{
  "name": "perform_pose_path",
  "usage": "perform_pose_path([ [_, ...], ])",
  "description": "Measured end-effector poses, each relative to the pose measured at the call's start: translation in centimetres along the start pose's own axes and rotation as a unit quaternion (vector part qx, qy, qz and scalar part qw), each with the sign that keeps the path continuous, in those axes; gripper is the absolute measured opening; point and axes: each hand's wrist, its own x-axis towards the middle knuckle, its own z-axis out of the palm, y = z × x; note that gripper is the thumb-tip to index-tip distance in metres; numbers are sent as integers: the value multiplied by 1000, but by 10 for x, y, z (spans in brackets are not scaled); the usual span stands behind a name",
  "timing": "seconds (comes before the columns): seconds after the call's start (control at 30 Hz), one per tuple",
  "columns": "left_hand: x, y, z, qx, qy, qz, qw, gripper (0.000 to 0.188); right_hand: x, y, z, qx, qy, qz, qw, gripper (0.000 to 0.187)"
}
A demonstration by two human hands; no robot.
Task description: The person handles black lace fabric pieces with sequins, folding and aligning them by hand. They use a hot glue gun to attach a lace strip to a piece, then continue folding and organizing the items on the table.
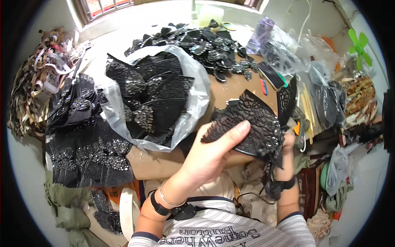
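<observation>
Our left hand [210, 154] has its fingers [232, 131] clenched over one black perforated piece [255, 121] studded with beads, while our right hand [286, 154] grips the same piece's right end from beneath, fingers mostly hidden. The piece's long axis runs left to right between both hands, above the tabletop's [230, 88] near edge. To the left lies one open plastic bag [193, 88] of like pieces, too many to count.

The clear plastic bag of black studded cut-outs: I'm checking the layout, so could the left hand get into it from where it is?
Probably yes: the clear plastic bag of black studded cut-outs lies open just beside the left hand, nothing between. But that hand grips a black perforated studded piece.
</observation>
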Motion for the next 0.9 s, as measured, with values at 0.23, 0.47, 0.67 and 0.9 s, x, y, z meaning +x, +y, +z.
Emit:
perform_pose_path([
  [0.23,-15,-27,32,139,-43,-35,989,24,-31,66,-2,305,-52,-5,951,54],
  [0.47,-20,-42,25,255,-76,88,960,24,-36,80,-4,357,-70,-24,931,51],
  [0.67,-2,-41,-14,-37,-34,-58,997,26,-36,55,-8,243,19,-52,968,48],
  [0.9,16,-63,-48,-244,9,-185,952,22,-22,7,80,-12,164,-106,981,30],
])
